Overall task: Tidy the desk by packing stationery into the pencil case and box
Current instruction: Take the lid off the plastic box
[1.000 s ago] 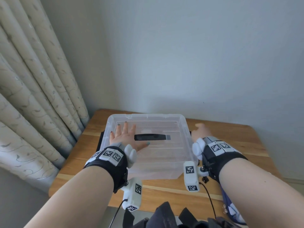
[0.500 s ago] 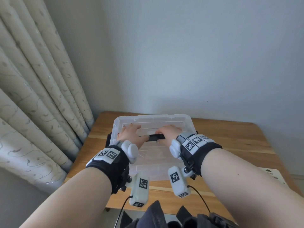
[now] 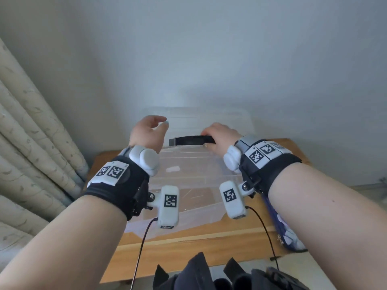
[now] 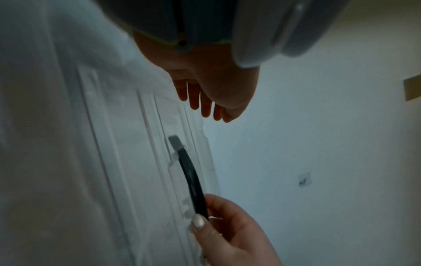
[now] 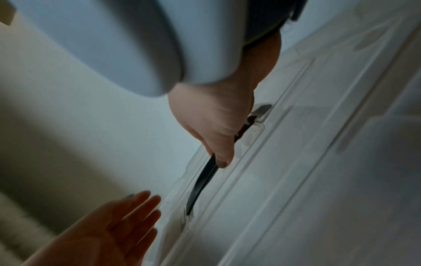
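A clear plastic box with a black handle on its lid is raised and tilted over the wooden desk, top side toward me. My right hand grips the handle's right end; in the right wrist view the thumb pinches the strap. My left hand hovers open just left of the handle, fingers relaxed and off the plastic. In the left wrist view, its straight fingers are above the handle. What is inside the box is hard to make out.
A blue and white pouch lies on the desk's right side, partly under my right forearm. Beige curtains hang at the left. A pale wall stands right behind the desk. Dark cloth is at the near edge.
My right hand went from the box's right side to the handle and raised it, tilting the box. My left hand, flat on the lid before, has lifted off and opened.
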Demonstrator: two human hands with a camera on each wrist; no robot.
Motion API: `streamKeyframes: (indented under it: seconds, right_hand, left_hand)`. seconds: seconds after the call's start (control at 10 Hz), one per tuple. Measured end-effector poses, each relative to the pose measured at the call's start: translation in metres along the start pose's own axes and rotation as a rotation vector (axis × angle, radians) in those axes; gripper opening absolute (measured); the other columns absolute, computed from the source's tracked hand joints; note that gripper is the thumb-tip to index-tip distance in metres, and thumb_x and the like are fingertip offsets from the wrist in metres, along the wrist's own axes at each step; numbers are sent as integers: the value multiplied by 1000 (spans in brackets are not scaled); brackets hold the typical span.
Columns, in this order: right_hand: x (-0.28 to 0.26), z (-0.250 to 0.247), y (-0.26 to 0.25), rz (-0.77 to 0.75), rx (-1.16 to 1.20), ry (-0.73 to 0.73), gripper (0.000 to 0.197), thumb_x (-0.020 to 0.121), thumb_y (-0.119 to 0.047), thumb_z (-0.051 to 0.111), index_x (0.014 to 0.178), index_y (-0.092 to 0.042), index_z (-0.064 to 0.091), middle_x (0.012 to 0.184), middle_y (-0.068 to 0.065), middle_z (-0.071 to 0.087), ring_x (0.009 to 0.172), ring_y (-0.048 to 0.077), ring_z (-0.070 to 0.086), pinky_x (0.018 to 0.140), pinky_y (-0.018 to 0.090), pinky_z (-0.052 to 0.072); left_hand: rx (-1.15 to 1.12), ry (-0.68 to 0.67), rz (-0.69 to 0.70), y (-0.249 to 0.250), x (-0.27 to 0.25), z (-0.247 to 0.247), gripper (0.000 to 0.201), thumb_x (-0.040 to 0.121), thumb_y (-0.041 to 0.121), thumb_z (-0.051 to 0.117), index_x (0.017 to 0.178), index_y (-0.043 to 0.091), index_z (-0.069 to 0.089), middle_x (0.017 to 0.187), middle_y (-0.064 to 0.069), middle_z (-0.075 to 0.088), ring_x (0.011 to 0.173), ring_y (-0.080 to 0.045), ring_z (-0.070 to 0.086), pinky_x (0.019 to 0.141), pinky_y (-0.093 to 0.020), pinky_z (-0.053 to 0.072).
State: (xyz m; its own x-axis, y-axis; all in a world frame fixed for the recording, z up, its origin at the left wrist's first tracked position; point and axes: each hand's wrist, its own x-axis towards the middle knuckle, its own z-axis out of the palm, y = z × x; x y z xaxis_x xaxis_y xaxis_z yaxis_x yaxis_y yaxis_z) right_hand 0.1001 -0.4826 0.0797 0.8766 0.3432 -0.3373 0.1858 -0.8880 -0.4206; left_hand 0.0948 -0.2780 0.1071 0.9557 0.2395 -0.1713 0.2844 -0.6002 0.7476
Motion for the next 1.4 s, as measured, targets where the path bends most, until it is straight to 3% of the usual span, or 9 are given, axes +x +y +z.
streamKeyframes:
  seconds: [0.3, 0.5, 0.7, 0.8, 0.9, 1.0, 1.1, 1.3, 1.4]
  right_hand:
    - [-99, 5, 74, 425, -20, 72, 26, 93, -22, 49, 115, -16, 62, 110, 12, 57, 95, 31, 61, 82, 35, 50]
    - [-143, 14, 118, 563, 28, 101, 17, 92, -21, 46, 99, -17, 62, 102, 12, 65, 88, 31, 64, 71, 31, 48]
    - [-172, 25, 174, 683, -55, 66, 24, 92, -22, 47, 102, -7, 63, 89, 10, 64, 77, 28, 59, 69, 28, 43]
    - [-176, 27, 207, 733, -114, -56, 24, 92, -15, 53, 112, -5, 62, 106, 11, 65, 91, 27, 62, 77, 30, 47]
    - [-176, 28, 232, 764, -82, -51, 15, 86, -11, 58, 98, -5, 65, 85, 9, 66, 76, 27, 63, 67, 29, 49]
    - [-183, 33, 253, 781, -99, -76, 8, 88, -10, 58, 81, -6, 58, 76, 8, 62, 75, 28, 59, 66, 29, 45]
    - [-181, 31, 264, 737, -163, -35, 20, 88, -16, 57, 71, -8, 56, 86, 10, 68, 61, 21, 55, 65, 27, 43]
    - [-186, 31, 293, 705, -166, 153, 32, 96, -21, 40, 122, -7, 53, 123, 21, 52, 111, 39, 53, 83, 39, 42]
    - [-190, 22, 283, 692, -195, 103, 30, 96, -22, 41, 116, -5, 56, 122, 20, 54, 104, 37, 56, 75, 34, 38]
  left_hand:
    - [146, -313, 100, 2, -32, 46, 35, 91, 38, 52, 123, 26, 59, 127, 2, 61, 112, -20, 58, 93, -33, 46]
    - [194, -390, 83, 15, -53, 68, 44, 92, 37, 52, 133, 24, 51, 134, 0, 56, 115, -22, 55, 84, -26, 37]
    - [302, -345, 106, 35, -70, 95, 55, 92, 34, 54, 143, 23, 39, 143, -5, 48, 116, -28, 56, 87, -28, 42]
    - [421, -290, 205, 44, -77, 113, 58, 90, 35, 55, 144, 20, 37, 153, 0, 31, 136, -24, 38, 108, -38, 36]
    - [457, -281, 237, 52, -82, 125, 59, 91, 33, 55, 145, 22, 35, 159, 4, 14, 142, -22, 27, 110, -37, 29]
    - [388, -241, 297, 57, -93, 136, 54, 91, 28, 58, 141, 23, 40, 158, 6, 15, 141, -18, 30, 105, -33, 33]
    - [354, -192, 322, 63, -96, 137, 51, 91, 22, 57, 139, 24, 41, 157, 7, 17, 139, -15, 31, 97, -26, 34]
    - [275, -153, 338, 78, -111, 144, 49, 89, 15, 54, 135, 29, 44, 156, 13, 18, 132, -14, 41, 83, -24, 38]
    - [267, -148, 356, 81, -116, 145, 49, 89, 12, 52, 134, 28, 45, 156, 13, 19, 131, -13, 42, 81, -24, 38]
